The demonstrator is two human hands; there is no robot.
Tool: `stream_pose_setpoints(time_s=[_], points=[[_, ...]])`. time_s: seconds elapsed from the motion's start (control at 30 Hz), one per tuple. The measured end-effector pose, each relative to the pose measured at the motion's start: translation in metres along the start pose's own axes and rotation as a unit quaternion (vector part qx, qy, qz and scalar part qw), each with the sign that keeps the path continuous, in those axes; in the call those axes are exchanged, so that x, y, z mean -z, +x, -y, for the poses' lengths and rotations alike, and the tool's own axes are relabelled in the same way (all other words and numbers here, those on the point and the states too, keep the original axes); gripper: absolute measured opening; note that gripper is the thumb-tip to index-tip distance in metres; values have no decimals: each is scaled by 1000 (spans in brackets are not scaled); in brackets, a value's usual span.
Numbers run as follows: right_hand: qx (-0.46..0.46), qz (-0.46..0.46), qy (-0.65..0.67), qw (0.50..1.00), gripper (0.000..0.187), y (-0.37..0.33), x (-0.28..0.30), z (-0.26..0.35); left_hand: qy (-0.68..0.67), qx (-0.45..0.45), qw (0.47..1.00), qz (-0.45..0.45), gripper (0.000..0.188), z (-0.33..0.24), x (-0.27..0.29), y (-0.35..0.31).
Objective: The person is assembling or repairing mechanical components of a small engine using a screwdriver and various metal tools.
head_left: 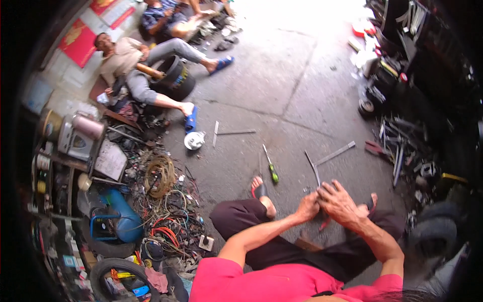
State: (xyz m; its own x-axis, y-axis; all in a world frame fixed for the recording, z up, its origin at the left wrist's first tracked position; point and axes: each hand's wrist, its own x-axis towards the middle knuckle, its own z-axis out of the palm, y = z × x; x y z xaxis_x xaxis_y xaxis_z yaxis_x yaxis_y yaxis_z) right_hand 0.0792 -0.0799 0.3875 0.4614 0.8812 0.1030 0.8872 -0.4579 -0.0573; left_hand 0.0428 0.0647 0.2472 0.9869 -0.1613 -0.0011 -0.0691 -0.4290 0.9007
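Observation:
My left hand (307,207) is closed, its fingertips meeting those of my right hand (342,205) over the floor between my knees. The right fingers are bent over the left ones, and whatever they pinch is hidden. A metal T-handle wrench (332,156) reaches with one end of its crossbar to the fingers; I cannot tell whether it is held or lies beneath them. Left of it a screwdriver with a green handle (272,172) lies on the concrete. Farther left lies a second T-handle wrench (235,132).
A tangle of cables and hoses (168,224) covers the left floor beside a blue cylinder (125,216). Metal tools (397,146) and tyres (432,234) line the right. A person (123,55) sits by a black bucket (178,78), another person behind. A white round object (193,141) lies near their foot.

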Motion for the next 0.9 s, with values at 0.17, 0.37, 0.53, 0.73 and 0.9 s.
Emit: stream_pose_setpoints(time_s=[0.17,0.37,0.53,0.73,0.9], points=[[-166,-8,48,985,10,6,9,13,-75,-129,982,115,16,-1,9,-13],[-212,-30,138,967,11,-10,14,14,20,-61,993,103,11,-7,8,-28],[-155,-132,119,972,23,-23,-1,15,-6,-4,999,38,18,-18,16,-21],[-64,-72,-4,995,38,-9,-2,29,-198,8,978,61,18,26,3,-21],[-100,-24,-4,995,38,-2,-6,27,114,-138,984,-13,18,12,5,-16]])
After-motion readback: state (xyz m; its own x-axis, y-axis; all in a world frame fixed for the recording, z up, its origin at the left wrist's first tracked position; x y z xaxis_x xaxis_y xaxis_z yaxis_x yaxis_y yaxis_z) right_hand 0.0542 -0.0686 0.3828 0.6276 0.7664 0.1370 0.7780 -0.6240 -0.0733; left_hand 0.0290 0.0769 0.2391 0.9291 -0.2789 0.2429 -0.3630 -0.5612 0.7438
